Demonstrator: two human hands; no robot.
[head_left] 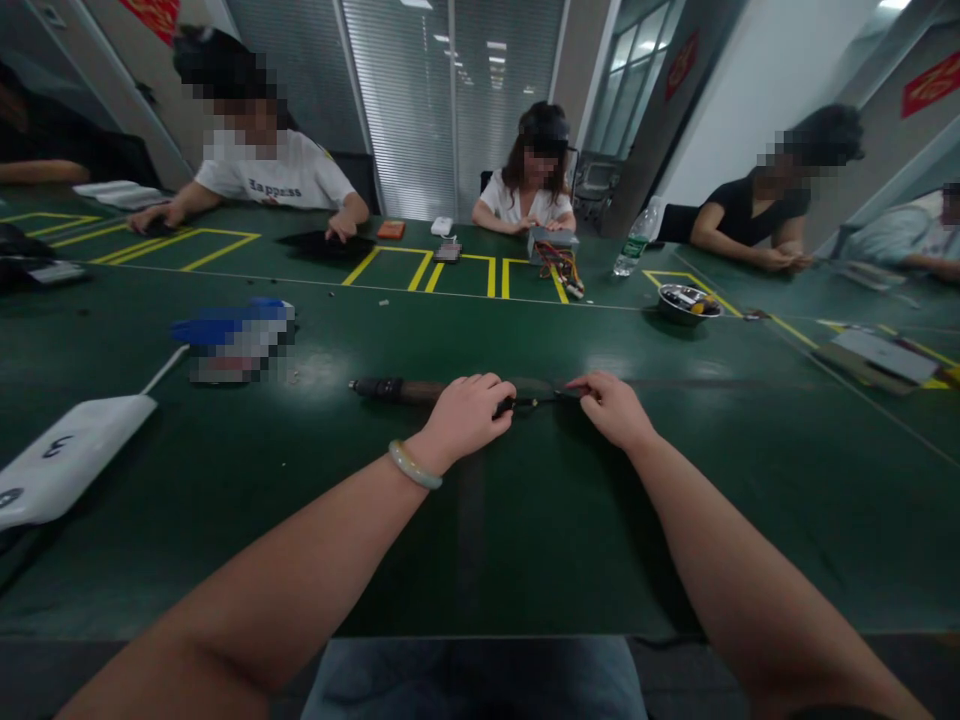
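Dark green desk (480, 540), yellow tape lines (221, 245) across its far half, a co-worker in a white blouse (525, 195) seated opposite. At 12 o'clock, just ahead of the person, lies a slim dark cylindrical hand tool with a brown sleeve (409, 391), running crosswise. Left hand (465, 415), pale green bangle (415, 465) at the wrist, has its fingers (499, 398) curled onto the tool's narrow end. Right hand (607, 408) sets its fingers (585, 385) on a thin black part (544, 398); grip or light touch, cannot tell. Tool looks light and stiff; barrel seems the surest hold. Shallow steel bowl (688, 305) at 1 o'clock.
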